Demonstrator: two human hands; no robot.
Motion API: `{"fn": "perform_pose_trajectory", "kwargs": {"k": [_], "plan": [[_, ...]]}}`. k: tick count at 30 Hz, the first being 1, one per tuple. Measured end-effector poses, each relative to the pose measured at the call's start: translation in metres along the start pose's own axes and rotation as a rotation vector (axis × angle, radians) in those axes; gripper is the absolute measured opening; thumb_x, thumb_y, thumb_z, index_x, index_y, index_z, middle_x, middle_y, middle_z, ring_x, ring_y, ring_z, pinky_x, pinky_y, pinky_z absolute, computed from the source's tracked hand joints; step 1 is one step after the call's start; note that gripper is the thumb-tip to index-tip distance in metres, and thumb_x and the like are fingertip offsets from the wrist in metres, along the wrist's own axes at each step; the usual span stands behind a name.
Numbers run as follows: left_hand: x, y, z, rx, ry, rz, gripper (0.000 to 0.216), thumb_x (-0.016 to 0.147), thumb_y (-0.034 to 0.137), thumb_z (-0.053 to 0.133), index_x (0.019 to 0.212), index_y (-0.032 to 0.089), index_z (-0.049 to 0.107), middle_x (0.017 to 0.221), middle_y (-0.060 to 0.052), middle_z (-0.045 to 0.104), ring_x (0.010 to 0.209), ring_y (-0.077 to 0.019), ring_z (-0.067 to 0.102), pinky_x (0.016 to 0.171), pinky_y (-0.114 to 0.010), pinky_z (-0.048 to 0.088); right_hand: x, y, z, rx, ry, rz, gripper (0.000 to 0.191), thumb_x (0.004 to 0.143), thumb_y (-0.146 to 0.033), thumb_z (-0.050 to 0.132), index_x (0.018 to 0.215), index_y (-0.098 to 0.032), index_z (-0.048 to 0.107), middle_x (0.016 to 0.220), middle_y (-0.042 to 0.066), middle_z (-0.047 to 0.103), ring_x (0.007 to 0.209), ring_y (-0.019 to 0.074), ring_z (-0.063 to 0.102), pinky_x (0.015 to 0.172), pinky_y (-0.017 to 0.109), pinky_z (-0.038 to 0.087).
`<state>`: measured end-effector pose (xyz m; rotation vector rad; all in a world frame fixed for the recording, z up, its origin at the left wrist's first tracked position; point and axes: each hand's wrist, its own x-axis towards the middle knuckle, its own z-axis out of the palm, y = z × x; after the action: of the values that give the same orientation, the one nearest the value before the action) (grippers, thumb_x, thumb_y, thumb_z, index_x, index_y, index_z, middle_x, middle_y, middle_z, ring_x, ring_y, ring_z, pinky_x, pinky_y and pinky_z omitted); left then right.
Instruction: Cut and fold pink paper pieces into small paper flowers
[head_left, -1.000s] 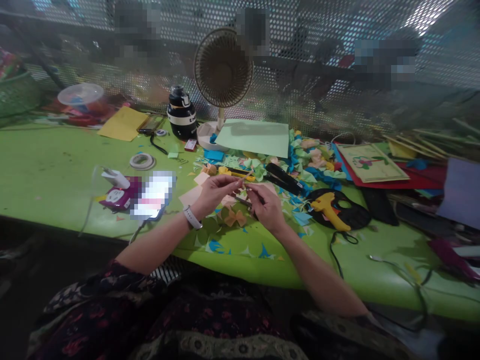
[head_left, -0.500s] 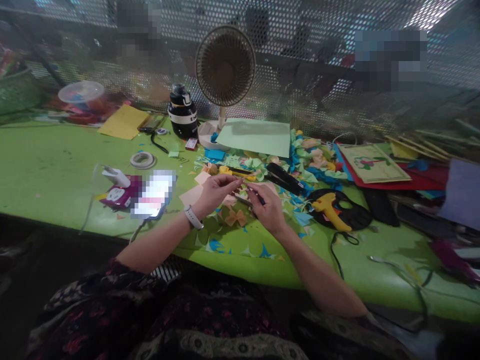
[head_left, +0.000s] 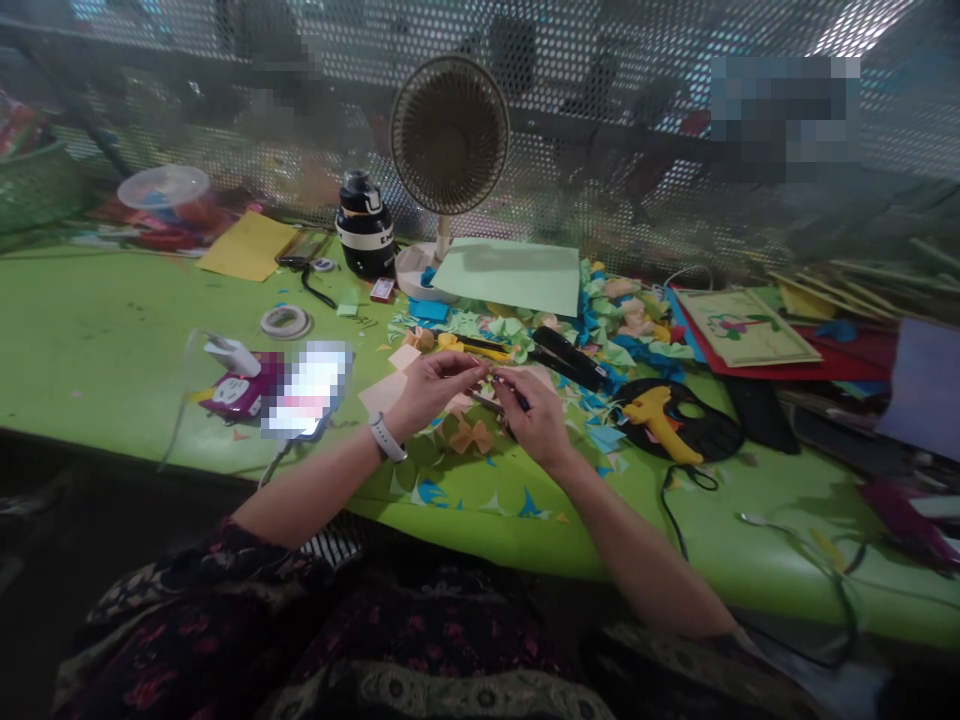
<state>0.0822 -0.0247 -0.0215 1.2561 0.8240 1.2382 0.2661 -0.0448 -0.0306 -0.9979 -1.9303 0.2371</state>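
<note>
My left hand (head_left: 431, 385) and my right hand (head_left: 534, 415) meet over the green table (head_left: 105, 330), fingertips close together. The left fingers pinch a small piece of paper that is too small to make out well. The right hand grips a thin dark stick-like tool (head_left: 489, 403) that points left toward the left fingertips. An orange folded paper flower (head_left: 471, 436) lies on the table just below both hands. A white watch sits on my left wrist.
A desk fan (head_left: 448, 135) and a black bottle (head_left: 363, 225) stand at the back. A pale green sheet (head_left: 511, 274), coloured paper scraps, a black stapler (head_left: 570, 357), a yellow glue gun (head_left: 660, 418), a tape roll (head_left: 285, 321) and a phone (head_left: 306, 390) lie around.
Both hands stay nearly in place. The left fingers have curled in a little closer to the right hand's tool.
</note>
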Motion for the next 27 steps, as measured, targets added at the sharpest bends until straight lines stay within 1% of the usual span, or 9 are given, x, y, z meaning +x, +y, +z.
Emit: {"fn": "perform_pose_trajectory", "kwargs": {"k": [3, 7, 13, 19, 24, 27], "plan": [[-0.0002, -0.0012, -0.0003, 0.002, 0.011, -0.007, 0.040, 0.067, 0.050, 0.086, 0.085, 0.015, 0.077, 0.081, -0.006, 0.074, 0.067, -0.0125, 0.063, 0.066, -0.028, 0.055, -0.0008, 0.0001, 0.0000, -0.002, -0.007, 0.011, 0.027, 0.101, -0.035, 0.051, 0.111, -0.023, 0.073, 0.107, 0.010, 0.077, 0.098, 0.0245, 0.069, 0.090, 0.042, 0.055], [0.0001, -0.0025, -0.0005, -0.004, 0.010, -0.005, 0.040, 0.068, 0.050, 0.086, 0.085, 0.014, 0.077, 0.080, -0.006, 0.074, 0.067, -0.0126, 0.064, 0.066, -0.028, 0.055, -0.0013, 0.0007, -0.0002, -0.010, -0.035, 0.051, 0.028, 0.101, -0.038, 0.051, 0.113, -0.024, 0.072, 0.104, 0.009, 0.077, 0.094, 0.0244, 0.069, 0.088, 0.042, 0.056], [-0.0001, -0.0009, 0.0004, -0.038, -0.024, -0.003, 0.037, 0.069, 0.047, 0.086, 0.086, 0.015, 0.078, 0.081, -0.005, 0.074, 0.066, -0.0122, 0.064, 0.066, -0.029, 0.055, -0.0004, 0.0020, 0.0013, -0.010, 0.010, -0.016, 0.023, 0.100, -0.035, 0.054, 0.108, -0.023, 0.071, 0.099, 0.009, 0.077, 0.090, 0.0231, 0.069, 0.082, 0.040, 0.056], [0.0000, -0.0024, 0.0000, -0.085, -0.026, -0.003, 0.033, 0.068, 0.044, 0.088, 0.084, 0.016, 0.080, 0.080, -0.005, 0.075, 0.065, -0.0101, 0.063, 0.062, -0.024, 0.054, 0.0007, 0.0016, 0.0005, -0.003, 0.012, -0.033, 0.021, 0.100, -0.033, 0.053, 0.108, -0.023, 0.071, 0.100, 0.009, 0.077, 0.091, 0.0229, 0.069, 0.082, 0.041, 0.056], [0.0013, -0.0063, -0.0020, -0.065, -0.043, -0.007, 0.036, 0.069, 0.046, 0.087, 0.088, 0.016, 0.080, 0.086, -0.007, 0.077, 0.069, -0.0124, 0.066, 0.062, -0.025, 0.055, 0.0015, 0.0018, 0.0014, 0.024, 0.029, -0.063, 0.021, 0.100, -0.032, 0.053, 0.108, -0.023, 0.071, 0.097, 0.008, 0.077, 0.089, 0.0218, 0.069, 0.081, 0.039, 0.055], [0.0018, -0.0068, -0.0028, -0.080, -0.053, -0.022, 0.036, 0.068, 0.046, 0.087, 0.089, 0.017, 0.081, 0.087, -0.007, 0.077, 0.068, -0.0124, 0.066, 0.062, -0.025, 0.055, 0.0016, 0.0026, 0.0014, 0.052, 0.020, -0.079, 0.021, 0.100, -0.030, 0.053, 0.108, -0.023, 0.071, 0.098, 0.008, 0.077, 0.090, 0.0217, 0.069, 0.081, 0.039, 0.055]]}}
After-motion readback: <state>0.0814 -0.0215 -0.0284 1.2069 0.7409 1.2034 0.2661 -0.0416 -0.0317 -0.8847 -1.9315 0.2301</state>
